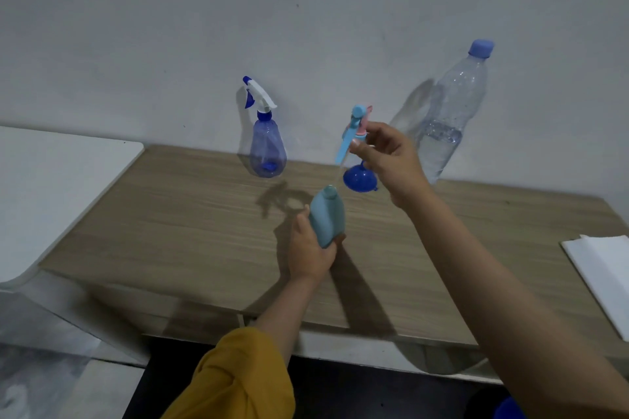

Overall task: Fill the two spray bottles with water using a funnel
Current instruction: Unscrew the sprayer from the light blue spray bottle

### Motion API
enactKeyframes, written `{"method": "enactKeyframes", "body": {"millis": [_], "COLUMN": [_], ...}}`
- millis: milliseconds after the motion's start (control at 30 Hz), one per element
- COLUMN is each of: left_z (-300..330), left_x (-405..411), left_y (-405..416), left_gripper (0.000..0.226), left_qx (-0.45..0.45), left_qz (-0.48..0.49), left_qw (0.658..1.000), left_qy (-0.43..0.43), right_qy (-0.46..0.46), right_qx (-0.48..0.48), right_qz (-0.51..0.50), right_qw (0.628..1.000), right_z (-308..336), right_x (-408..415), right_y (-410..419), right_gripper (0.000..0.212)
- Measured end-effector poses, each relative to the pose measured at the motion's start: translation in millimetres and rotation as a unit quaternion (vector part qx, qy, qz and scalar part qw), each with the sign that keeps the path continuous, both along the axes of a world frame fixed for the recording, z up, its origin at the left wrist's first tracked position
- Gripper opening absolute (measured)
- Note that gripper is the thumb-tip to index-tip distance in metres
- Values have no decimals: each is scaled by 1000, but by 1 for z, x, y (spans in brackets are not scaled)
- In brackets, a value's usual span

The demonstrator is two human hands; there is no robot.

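Note:
My left hand (311, 253) grips a light blue spray bottle body (326, 219) just above the wooden table (170, 231); its neck is uncapped. My right hand (388, 160) holds up its light blue and pink spray head (354, 127), with the dip tube hanging above the bottle's mouth. A dark blue funnel (358, 178) rests upside down on the table behind my right hand. A translucent blue spray bottle (267, 146) with a white and blue trigger stands by the wall. A large clear water bottle (449, 116) with a blue cap stands at the right, partly full.
A white surface (51, 187) adjoins the table on the left. A white folded cloth or paper (606, 275) lies at the table's right edge. The grey wall (306, 27) runs directly behind the bottles. A blue object (509, 410) peeks in at the bottom right.

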State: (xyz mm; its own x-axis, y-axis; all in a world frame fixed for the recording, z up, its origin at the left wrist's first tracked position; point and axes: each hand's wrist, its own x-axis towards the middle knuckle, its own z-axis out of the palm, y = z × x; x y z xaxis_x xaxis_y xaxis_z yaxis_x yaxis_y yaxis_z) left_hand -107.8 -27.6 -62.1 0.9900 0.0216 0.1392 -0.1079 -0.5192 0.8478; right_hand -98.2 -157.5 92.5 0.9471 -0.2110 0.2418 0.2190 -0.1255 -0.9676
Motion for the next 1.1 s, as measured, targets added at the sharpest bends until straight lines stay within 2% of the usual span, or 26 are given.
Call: {"method": "enactKeyframes", "body": {"millis": [200,300,400,467,733,800,900,1100], "left_z": [3,4,6,4,1,1,0,3], "left_x": [-2,-4,-5,-4,-2,-2,-2,-3], "left_y": [0,0,2,2,0,0,1,0], "left_gripper": [83,81,76,76,81,80,81,80], "left_qx": [-2,5,13,10,13,17,28,35], "left_qz": [-3,5,3,1,6,6,8,5], "left_qw": [1000,1000,1000,1000,1000,1000,999,999], "left_qy": [5,0,0,-2,-15,-14,-24,-23], "right_qy": [-64,-53,15,81,288,314,349,379], "right_qx": [-1,-32,-64,-88,-176,-200,-237,-283], "right_qz": [-106,-154,-186,-196,-203,-204,-192,-171], "right_qw": [992,986,980,973,919,905,886,864], "right_z": [45,50,37,15,-90,-106,-119,-137], "right_x": [-6,-10,-13,-14,-9,-6,-5,1], "right_y": [-15,-27,-36,-40,-56,-57,-54,-52], "right_gripper": [25,34,37,27,25,21,28,26]}}
